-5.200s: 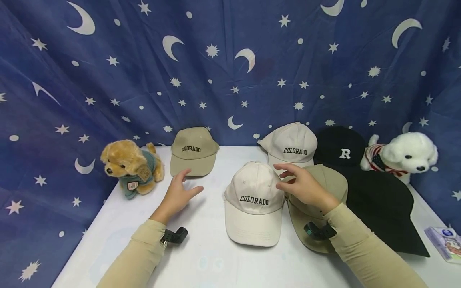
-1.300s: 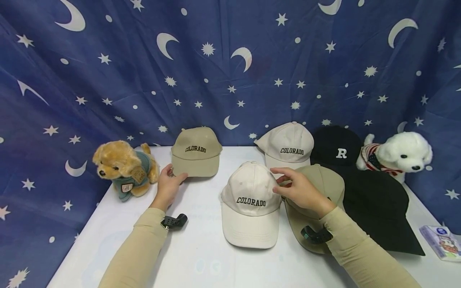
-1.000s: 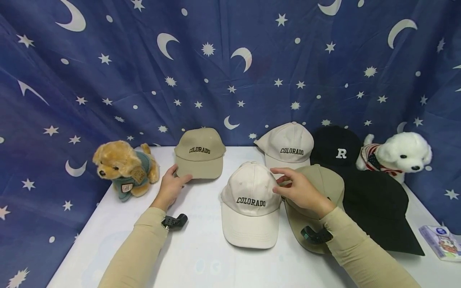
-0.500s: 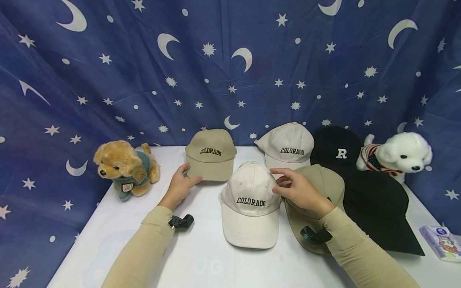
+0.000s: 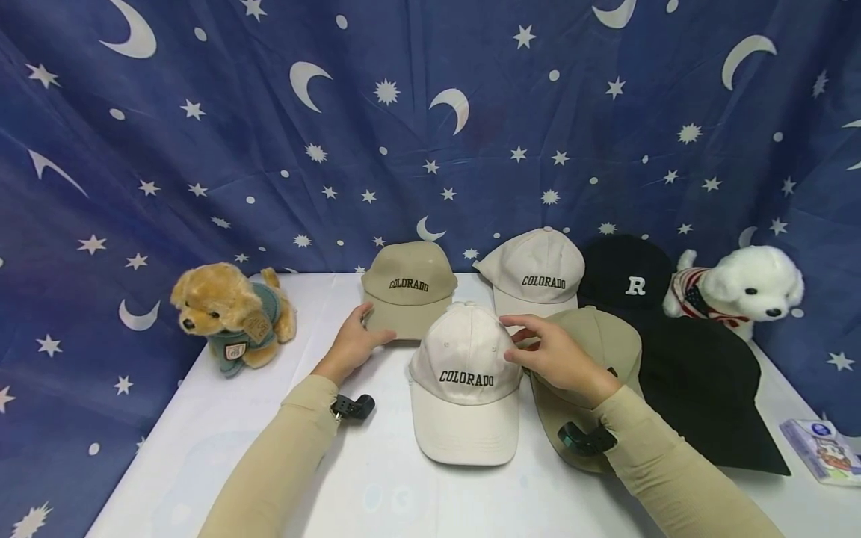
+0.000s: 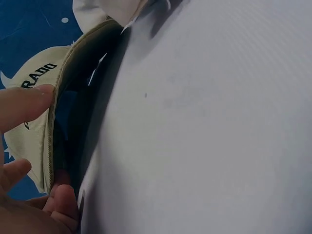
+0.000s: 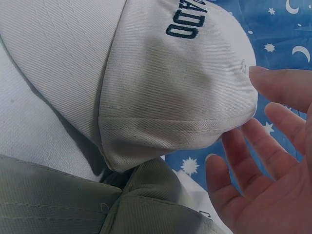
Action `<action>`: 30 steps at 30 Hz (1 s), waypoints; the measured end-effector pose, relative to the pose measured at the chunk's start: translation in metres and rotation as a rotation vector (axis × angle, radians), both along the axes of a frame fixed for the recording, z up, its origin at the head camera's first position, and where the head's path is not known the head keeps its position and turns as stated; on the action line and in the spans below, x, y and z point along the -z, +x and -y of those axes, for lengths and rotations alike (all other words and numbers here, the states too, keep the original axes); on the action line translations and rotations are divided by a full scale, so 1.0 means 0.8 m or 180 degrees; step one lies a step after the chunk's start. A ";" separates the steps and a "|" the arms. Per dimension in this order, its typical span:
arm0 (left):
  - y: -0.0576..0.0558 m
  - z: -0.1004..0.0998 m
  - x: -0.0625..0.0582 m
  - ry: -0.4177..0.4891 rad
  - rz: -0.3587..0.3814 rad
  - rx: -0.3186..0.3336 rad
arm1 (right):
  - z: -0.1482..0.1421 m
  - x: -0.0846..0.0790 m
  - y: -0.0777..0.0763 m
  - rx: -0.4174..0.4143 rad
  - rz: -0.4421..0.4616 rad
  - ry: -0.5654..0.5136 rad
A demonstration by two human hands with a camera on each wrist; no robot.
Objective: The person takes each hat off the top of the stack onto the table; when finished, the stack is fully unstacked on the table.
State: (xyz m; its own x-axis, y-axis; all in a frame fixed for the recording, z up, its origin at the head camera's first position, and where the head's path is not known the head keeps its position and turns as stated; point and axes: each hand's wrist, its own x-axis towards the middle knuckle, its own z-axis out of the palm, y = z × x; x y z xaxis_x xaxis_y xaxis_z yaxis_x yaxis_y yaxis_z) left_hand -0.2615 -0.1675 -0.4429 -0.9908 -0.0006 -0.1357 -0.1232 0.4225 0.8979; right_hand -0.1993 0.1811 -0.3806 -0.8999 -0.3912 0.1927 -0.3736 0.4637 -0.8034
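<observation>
My left hand (image 5: 354, 344) pinches the brim of a khaki baseball cap (image 5: 409, 273) lettered COLORADO, at its left side. In the left wrist view the thumb (image 6: 29, 105) lies on top of that brim, with other fingers beneath it. A cream baseball cap (image 5: 464, 426), also lettered COLORADO, sits at the front middle and overlaps the khaki brim's right side. My right hand (image 5: 554, 355) rests at the cream cap's right side. Its fingers are relaxed and spread in the right wrist view, with the thumb (image 7: 278, 85) touching the crown; some fingertips are hidden behind it.
Beneath my right forearm lies another khaki cap (image 5: 608, 336). Behind are a second cream cap (image 5: 538, 261) and a black cap (image 5: 625, 269) with an R. A black hat (image 5: 706, 396), a white plush dog (image 5: 753, 280) and a purple packet (image 5: 821, 452) are rightward; a brown plush dog (image 5: 225, 306) is left.
My left hand has taken hold of the khaki cap's brim and slid the cap to the right, up to the front cream cap. My right hand has stayed in place.
</observation>
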 end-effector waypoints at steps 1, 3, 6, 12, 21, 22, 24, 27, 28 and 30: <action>-0.001 -0.002 -0.001 -0.0024 0.0013 0.0029 | 0.000 0.000 0.000 -0.0002 -0.0010 -0.0002; -0.003 -0.005 -0.002 -0.0042 0.0047 0.0058 | 0.001 0.000 -0.001 -0.0016 -0.0037 -0.0017; -0.006 -0.010 -0.003 -0.0043 0.0051 0.0094 | 0.004 0.000 -0.003 -0.0029 -0.0060 -0.0036; -0.009 -0.020 -0.001 -0.0066 -0.0012 0.0163 | 0.010 0.000 -0.005 -0.0031 0.0046 -0.0083; -0.012 -0.037 -0.002 0.0027 -0.0018 0.0209 | 0.013 0.003 -0.007 -0.0026 0.0089 -0.0182; -0.013 -0.039 -0.002 0.0074 -0.0025 0.0218 | 0.013 0.003 -0.007 -0.0022 0.0075 -0.0182; -0.016 -0.042 -0.002 0.0165 -0.0036 0.0220 | 0.012 0.003 -0.006 -0.0007 0.0049 -0.0173; -0.019 -0.046 -0.002 0.0194 -0.0059 0.0231 | 0.010 0.004 -0.006 0.0017 0.0000 -0.0141; -0.020 -0.047 -0.002 0.0198 -0.0070 0.0235 | 0.010 0.004 -0.006 0.0019 -0.0018 -0.0137; -0.022 -0.049 -0.001 0.0178 -0.0081 0.0239 | 0.009 0.005 -0.005 0.0041 -0.0032 -0.0127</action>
State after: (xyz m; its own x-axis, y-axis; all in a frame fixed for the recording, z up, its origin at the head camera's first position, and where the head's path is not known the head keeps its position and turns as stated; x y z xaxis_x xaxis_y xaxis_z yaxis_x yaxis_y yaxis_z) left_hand -0.2792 -0.1281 -0.4419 -0.9909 0.0806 -0.1081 -0.0699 0.3788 0.9228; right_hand -0.2034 0.1743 -0.3850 -0.9027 -0.3715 0.2171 -0.3761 0.4361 -0.8175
